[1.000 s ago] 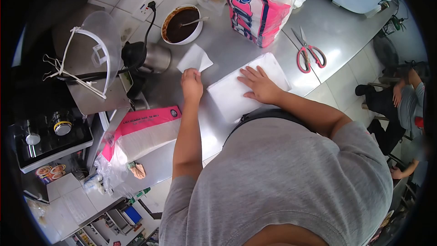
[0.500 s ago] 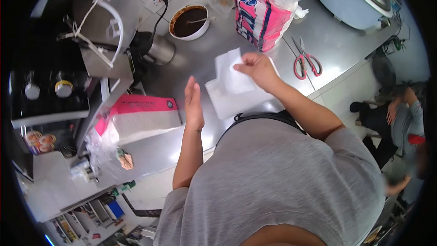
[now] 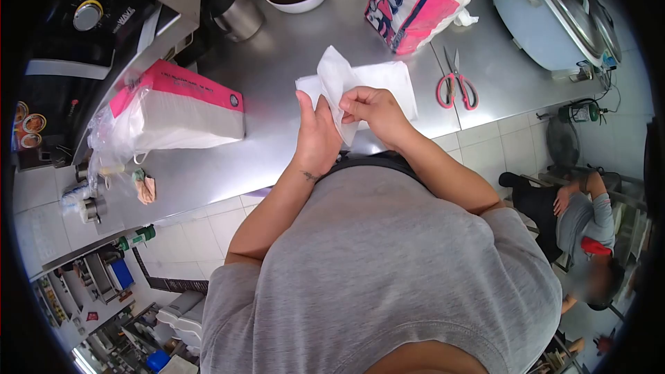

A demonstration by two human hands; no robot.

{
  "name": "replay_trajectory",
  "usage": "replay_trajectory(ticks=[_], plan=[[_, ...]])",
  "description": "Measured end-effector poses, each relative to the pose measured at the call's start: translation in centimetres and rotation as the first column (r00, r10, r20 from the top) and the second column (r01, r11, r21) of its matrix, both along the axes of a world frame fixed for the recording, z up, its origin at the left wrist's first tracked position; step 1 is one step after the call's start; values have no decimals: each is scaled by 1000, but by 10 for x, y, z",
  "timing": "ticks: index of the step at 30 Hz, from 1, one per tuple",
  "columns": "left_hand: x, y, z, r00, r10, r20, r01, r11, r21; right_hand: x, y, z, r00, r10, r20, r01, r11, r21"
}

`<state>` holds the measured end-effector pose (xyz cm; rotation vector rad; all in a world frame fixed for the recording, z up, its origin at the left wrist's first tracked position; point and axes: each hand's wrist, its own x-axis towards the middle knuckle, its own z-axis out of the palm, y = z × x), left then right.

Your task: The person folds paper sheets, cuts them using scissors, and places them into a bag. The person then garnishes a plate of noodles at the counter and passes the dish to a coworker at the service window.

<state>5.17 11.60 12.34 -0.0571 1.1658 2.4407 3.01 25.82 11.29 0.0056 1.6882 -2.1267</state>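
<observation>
My right hand pinches a white paper napkin, which stands up folded in front of me. Close beside it, my left hand has its thumb and fingers stretched apart, the fingers against or just next to the napkin's near edge. Whether they touch it I cannot tell. Under and behind both hands, a flat pile of white napkins lies on the steel counter.
On the counter are an open napkin pack at left, a bowl of dark sauce, a metal jug, a pink-and-blue pack, red-handled scissors and a large lidded cooker. Another person sits at right.
My left hand has moved right and in toward the napkin. My right hand has drawn the napkin left and nearer to me, lifting it upright from lying flatter. The view has shifted.
</observation>
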Motion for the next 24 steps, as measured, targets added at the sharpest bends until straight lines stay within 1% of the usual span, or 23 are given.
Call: replay_trajectory(ticks=[4, 7, 8, 10, 11, 12, 13, 14, 17, 20, 23, 24], plan=[[10, 1, -4, 1000, 9, 10, -10, 999, 37, 6, -2, -5, 1000, 5, -2, -5, 1000, -17], [15, 2, -3, 998, 59, 4, -59, 998, -19, 10, -2, -4, 1000, 17, 4, -16, 999, -30], [15, 1, -1, 996, 81, 29, -82, 996, 31, 11, -2, -4, 1000, 20, 7, -20, 999, -32], [10, -3, 3, 989, 120, 83, -130, 983, 126, 12, 2, -12, 999, 26, -42, -29, 996, -84], [8, -9, -1, 994, 70, 84, -91, 953, 290, 12, 5, -15, 997, 28, -67, -35, 993, -109], [6, -18, -10, 997, 20, 76, -52, 894, 446, 13, 7, -15, 995, 26, -96, -40, 989, -140], [2, -26, -17, 998, -28, 59, -12, 808, 590, 14, 10, -13, 992, 23, -125, -45, 984, -171], [-3, -30, -25, 969, 73, 237, -180, 865, 469, 16, 13, -11, 988, 19, -153, -50, 978, -201], [-13, -55, -68, 967, -44, 252, -131, 761, 636, 24, 27, 7, 985, -1, -171, -31, 983, -183], [-19, -58, -74, 925, -143, 351, -52, 869, 493, 29, 47, 18, 972, 106, -212, -144, 974, -172], [-24, -39, -64, 955, -112, 274, 33, 960, 277, 35, 53, 29, 970, 113, -217, -174, 943, -283], [-27, -36, -66, 960, -143, 241, 48, 932, 360, 35, 56, 29, 970, 93, -223, -159, 940, -300]])
